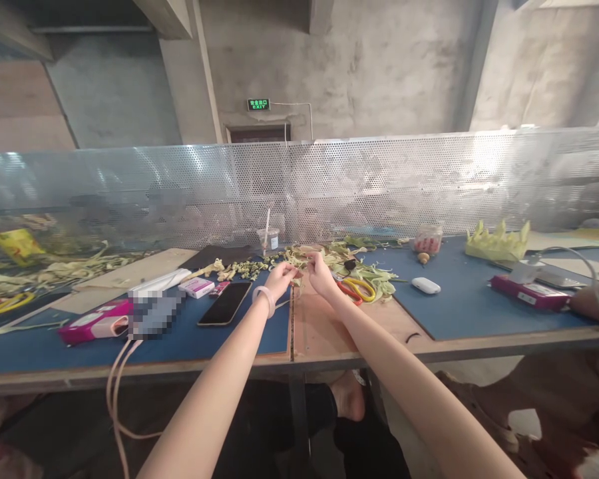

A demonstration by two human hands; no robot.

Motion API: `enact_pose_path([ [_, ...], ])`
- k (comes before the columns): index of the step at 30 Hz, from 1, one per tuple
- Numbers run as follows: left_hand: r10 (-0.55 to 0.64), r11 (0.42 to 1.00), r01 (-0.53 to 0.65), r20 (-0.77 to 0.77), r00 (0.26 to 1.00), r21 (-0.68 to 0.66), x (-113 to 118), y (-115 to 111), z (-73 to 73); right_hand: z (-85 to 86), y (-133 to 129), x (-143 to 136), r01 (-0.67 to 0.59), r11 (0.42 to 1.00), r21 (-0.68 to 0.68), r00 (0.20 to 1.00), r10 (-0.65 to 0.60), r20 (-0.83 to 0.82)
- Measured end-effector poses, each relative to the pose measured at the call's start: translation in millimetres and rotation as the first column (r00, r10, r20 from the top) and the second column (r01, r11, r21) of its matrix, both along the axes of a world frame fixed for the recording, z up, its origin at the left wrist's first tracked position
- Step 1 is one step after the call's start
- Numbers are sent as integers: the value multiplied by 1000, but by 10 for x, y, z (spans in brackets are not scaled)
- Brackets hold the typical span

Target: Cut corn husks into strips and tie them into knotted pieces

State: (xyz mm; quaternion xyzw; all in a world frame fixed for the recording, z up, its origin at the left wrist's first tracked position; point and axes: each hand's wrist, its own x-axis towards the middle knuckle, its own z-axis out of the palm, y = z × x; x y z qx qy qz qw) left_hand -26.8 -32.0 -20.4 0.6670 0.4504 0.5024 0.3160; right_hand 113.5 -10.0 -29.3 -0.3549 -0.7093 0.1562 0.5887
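Observation:
My left hand [279, 279], with a pale bangle at the wrist, reaches over the middle of the table. Its fingertips are pinched together, and what sits between them is too small to name. Just to its right, my right hand [320, 274] is closed too, its fingertips hidden from me. Around and behind both hands lies a heap of pale green, dry-looking leaf strips [379, 274]. Left of the heap runs a row of small knotted green pieces [249, 268]. Scissors with yellow and orange handles [363, 290] rest beside my right wrist.
A black phone [225, 305] lies left of my left forearm, near a magenta box [96, 323] and cables. A plastic cup [268, 241] with a straw stands behind. To the right are a white earbud case [426, 286], a jar [428, 239] and another person's arm [594, 305].

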Motion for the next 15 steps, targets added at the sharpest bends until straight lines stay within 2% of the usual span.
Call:
enact_pose_path([
  [8, -27, 1000, 28, 64, 998, -12, -5, 31, -15, -43, 78, 45, 25, 1000, 4, 999, -25, -25],
  [12, -78, 991, 87, 95, 992, -97, 13, 4, -8, -61, 99, 75, -55, 998, -8, 998, 55, -18],
  [15, -59, 989, 72, 104, 993, -128, 16, 12, -10, -51, 74, 71, -116, 992, -40, 993, 115, -33],
])
